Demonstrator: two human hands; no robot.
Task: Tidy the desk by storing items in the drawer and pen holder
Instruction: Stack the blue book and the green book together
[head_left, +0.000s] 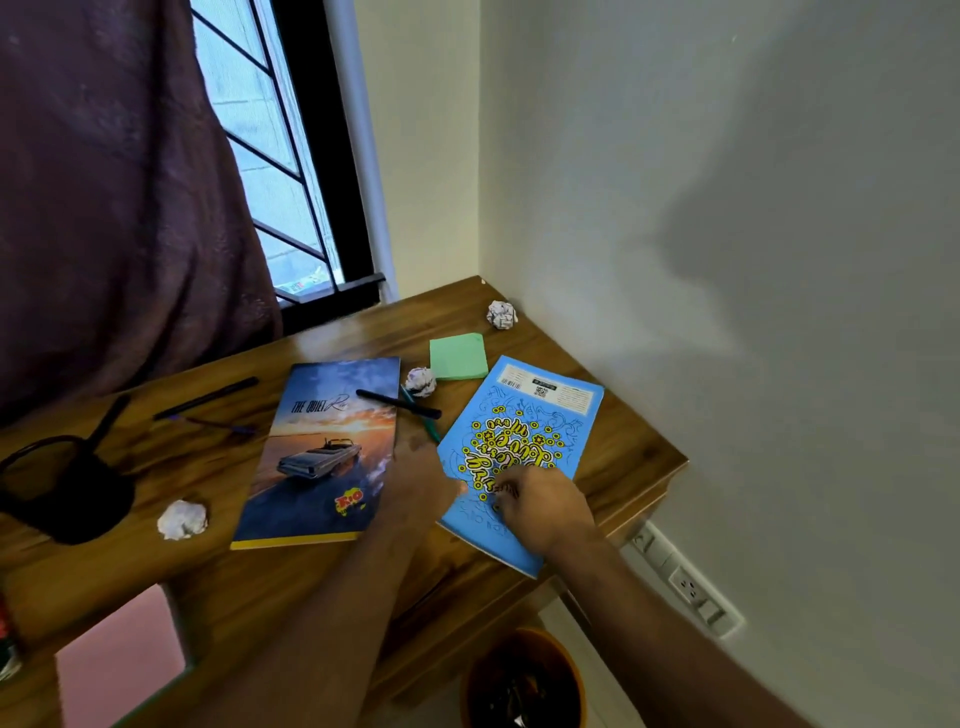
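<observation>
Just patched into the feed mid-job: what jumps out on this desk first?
The bright blue notebook with yellow doodle lettering at the desk's right end grabs the eye, with the right hand resting on its near part and the left hand at its left edge. Beside it to the left lies the sunset-and-car notebook, a black pen across its far corner. Crumpled white paper balls are scattered about, and a black mesh pen holder stands far left.

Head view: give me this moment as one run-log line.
right hand: fingers on blue notebook | left hand: at its left edge, grip unclear | black pen: across car-cover notebook | pen holder: one pen inside
</observation>
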